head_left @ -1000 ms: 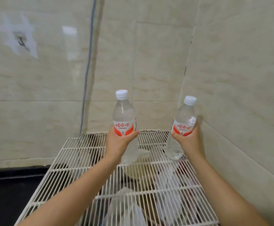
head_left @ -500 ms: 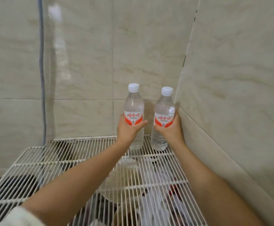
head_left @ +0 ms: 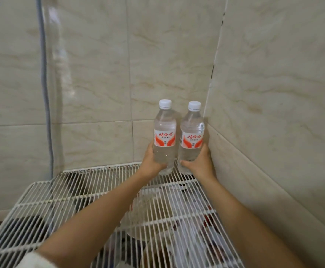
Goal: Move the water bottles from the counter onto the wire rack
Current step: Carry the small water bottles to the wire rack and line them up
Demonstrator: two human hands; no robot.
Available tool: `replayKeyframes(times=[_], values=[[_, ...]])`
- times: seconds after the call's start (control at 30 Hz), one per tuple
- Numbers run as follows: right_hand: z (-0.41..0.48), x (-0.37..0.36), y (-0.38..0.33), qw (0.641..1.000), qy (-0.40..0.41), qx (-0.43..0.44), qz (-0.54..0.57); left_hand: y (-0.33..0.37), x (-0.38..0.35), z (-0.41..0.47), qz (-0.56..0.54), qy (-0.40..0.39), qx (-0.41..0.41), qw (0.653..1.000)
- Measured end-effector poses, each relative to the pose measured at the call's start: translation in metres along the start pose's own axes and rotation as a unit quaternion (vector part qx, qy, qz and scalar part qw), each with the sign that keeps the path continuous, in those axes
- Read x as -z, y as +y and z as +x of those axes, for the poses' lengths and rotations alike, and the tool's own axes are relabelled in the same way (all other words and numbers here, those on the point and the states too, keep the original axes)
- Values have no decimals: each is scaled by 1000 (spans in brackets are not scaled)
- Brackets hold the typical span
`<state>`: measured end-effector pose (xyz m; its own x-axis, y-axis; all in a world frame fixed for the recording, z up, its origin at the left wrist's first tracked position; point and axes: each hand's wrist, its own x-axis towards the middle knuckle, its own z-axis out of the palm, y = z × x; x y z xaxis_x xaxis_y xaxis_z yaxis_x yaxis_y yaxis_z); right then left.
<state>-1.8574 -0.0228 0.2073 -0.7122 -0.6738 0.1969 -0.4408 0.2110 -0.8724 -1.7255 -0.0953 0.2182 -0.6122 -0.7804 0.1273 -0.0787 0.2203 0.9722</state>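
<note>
Setting the two water bottles down is the step going on now. The left hand point(head_left: 151, 161) is wrapped round the left bottle point(head_left: 165, 122), and the right hand point(head_left: 201, 163) is wrapped round the right bottle point(head_left: 192, 124). Both bottles stand straight up, side by side and almost touching, at the far right corner of the wire rack point(head_left: 92, 182), close to the tiled wall point(head_left: 273, 93). Their bottoms look like they sit on the wires. Next, I think, the hands should let go slowly and make sure neither bottle tips on the thin wires.
</note>
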Motion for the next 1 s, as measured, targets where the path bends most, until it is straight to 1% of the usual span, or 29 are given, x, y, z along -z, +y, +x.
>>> replayKeyframes(times=[0.07,0.17,0.27,0.4,0.57,0.7,0.8,0.9,0.97,1.0], values=[[-5,-4,1,999,13,-19,-32,-4,1,-1,22,3,0,1000],[-3,-6,0,999,43,-15,-30,-1,-5,-4,20,17,-16,1000],[4,-7,1,999,33,-15,-5,3,-13,-3,9,42,-23,999],[14,-8,3,1000,27,11,-3,2,-15,4,16,45,-19,999],[23,-11,11,1000,19,8,-2,3,-19,4,28,56,-11,998],[19,-10,16,1000,14,-14,-10,-1,-15,3,66,49,21,996],[7,-7,16,998,24,-28,-58,-1,-1,-4,113,63,61,990],[-16,-1,1,994,13,-29,-102,8,19,-24,150,98,58,982],[-29,2,-11,992,5,-11,-125,17,34,-39,201,105,40,973],[-37,4,-18,991,0,11,-137,23,43,-49,236,103,35,966]])
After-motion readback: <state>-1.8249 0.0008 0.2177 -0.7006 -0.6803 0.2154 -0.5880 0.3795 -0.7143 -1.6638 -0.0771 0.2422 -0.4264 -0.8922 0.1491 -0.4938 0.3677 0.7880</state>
